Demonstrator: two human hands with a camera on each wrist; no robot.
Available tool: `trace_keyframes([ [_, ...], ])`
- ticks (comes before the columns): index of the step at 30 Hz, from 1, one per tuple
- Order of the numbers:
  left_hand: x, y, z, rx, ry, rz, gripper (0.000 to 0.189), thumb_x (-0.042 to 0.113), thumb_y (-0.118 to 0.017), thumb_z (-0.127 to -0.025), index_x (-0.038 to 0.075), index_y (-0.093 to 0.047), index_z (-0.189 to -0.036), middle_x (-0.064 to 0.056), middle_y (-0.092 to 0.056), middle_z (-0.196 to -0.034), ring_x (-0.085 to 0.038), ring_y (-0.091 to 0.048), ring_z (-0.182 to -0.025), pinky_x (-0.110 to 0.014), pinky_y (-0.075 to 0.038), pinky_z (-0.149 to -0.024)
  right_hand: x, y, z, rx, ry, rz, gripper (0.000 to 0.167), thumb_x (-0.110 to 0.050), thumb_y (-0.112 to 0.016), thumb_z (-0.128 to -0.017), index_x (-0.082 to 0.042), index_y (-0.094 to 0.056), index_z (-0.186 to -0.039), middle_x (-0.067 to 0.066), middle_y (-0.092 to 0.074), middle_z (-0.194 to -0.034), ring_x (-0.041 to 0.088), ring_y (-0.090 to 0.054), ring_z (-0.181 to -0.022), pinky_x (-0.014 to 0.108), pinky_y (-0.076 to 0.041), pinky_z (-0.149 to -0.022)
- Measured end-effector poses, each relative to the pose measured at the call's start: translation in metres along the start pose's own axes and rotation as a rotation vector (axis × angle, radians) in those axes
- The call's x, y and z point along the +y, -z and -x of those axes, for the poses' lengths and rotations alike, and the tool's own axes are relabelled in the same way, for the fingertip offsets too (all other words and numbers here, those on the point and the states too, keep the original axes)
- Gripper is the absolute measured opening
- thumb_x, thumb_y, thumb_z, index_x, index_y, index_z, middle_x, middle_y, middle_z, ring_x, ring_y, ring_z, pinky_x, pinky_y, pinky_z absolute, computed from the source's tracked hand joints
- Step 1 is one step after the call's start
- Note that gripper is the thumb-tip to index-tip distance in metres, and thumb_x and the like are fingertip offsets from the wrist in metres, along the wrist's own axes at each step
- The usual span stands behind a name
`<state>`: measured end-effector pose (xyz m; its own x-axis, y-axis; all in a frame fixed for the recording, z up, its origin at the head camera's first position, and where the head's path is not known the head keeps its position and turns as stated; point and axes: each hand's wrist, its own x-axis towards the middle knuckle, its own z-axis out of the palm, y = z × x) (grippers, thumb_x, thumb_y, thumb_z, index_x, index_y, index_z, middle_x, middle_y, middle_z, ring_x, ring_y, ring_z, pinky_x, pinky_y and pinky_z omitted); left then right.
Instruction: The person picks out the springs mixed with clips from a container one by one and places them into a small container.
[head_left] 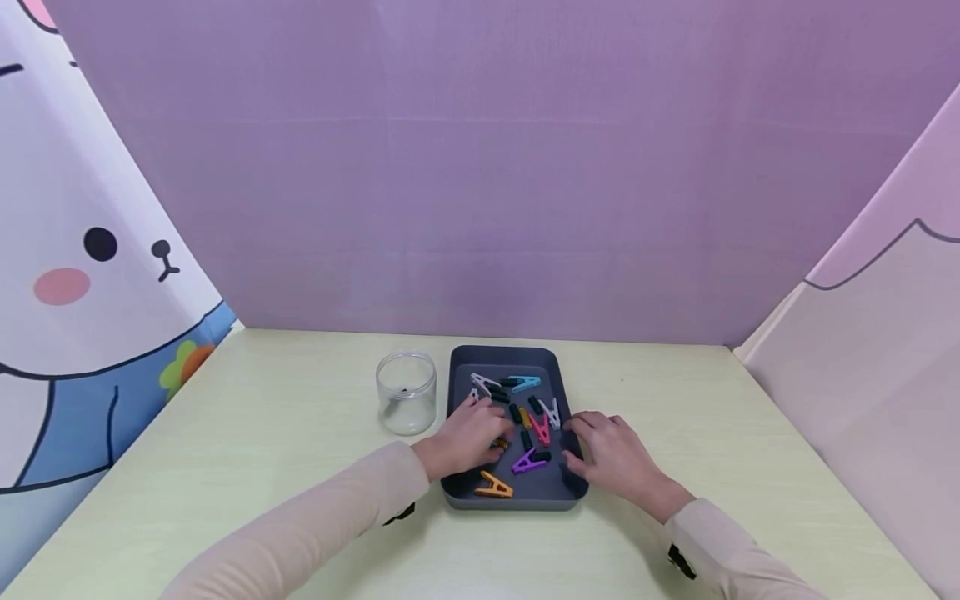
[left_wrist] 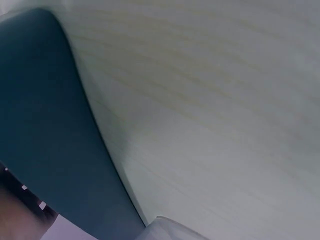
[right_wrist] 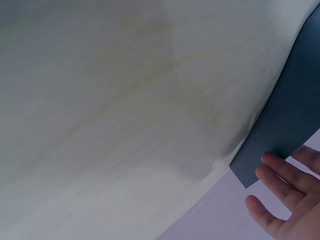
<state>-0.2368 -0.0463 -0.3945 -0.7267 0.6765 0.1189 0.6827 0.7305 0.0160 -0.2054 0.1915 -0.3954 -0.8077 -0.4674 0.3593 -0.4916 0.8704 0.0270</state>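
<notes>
In the head view a dark grey tray [head_left: 517, 503] holds several small spring clamps with black tips. Among them are a purple clamp [head_left: 528, 462], an orange clamp [head_left: 495, 485], a red clamp [head_left: 540, 429] and a light blue clamp [head_left: 527, 382]. My left hand [head_left: 467, 435] reaches over the tray's left side, fingers bent down among the clamps. A yellow-and-black piece [head_left: 501, 444] shows between its thumb and fingers; whether they pinch it is unclear. Against the tray's right rim rests my right hand [head_left: 617, 454], its fingers loosely spread, holding no clamp.
A clear glass jar [head_left: 407, 396] stands just left of the tray, with something small and dark showing at it. The pale wooden table [head_left: 285, 417] meets a purple backdrop [head_left: 480, 208] behind. Both wrist views mostly show the tabletop and the tray's outer wall [left_wrist: 60, 110].
</notes>
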Motion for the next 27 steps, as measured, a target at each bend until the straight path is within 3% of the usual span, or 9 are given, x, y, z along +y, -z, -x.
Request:
trace_keyframes([
  [15, 0.0048, 0.0033, 0.0026, 0.019, 0.008, 0.007, 0.015, 0.027, -0.069, -0.079, 0.026, -0.068, -0.095, 0.009, -0.065, -0.100, -0.014, -0.051, -0.097, -0.049, -0.036, -0.099, 0.0001, 0.0019, 0.0015, -0.004, 0.001, 0.004, 0.040, -0.037, -0.071, -0.073, -0.009, -0.065, -0.100, 0.008, -0.064, -0.107, 0.022, -0.059, -0.101, 0.042, -0.047, -0.082],
  [22, 0.0028, 0.0045, 0.0042, 0.069, 0.005, 0.023, 0.013, 0.028, -0.069, -0.078, 0.026, -0.066, -0.091, 0.011, -0.065, -0.094, -0.012, -0.049, -0.088, -0.036, -0.041, -0.084, 0.0010, 0.0019, 0.0014, 0.023, 0.024, 0.010, 0.038, -0.036, -0.071, -0.072, -0.009, -0.065, -0.098, 0.008, -0.064, -0.106, 0.022, -0.059, -0.100, 0.042, -0.048, -0.080],
  [27, 0.0022, 0.0065, 0.0045, 0.095, 0.005, 0.043, 0.010, 0.028, -0.068, -0.079, 0.026, -0.064, -0.088, 0.011, -0.064, -0.091, -0.011, -0.047, -0.084, -0.034, -0.040, -0.081, 0.0020, 0.0017, 0.0015, 0.040, 0.039, 0.013, 0.038, -0.036, -0.071, -0.072, -0.009, -0.066, -0.098, 0.008, -0.065, -0.105, 0.022, -0.060, -0.099, 0.042, -0.049, -0.079],
])
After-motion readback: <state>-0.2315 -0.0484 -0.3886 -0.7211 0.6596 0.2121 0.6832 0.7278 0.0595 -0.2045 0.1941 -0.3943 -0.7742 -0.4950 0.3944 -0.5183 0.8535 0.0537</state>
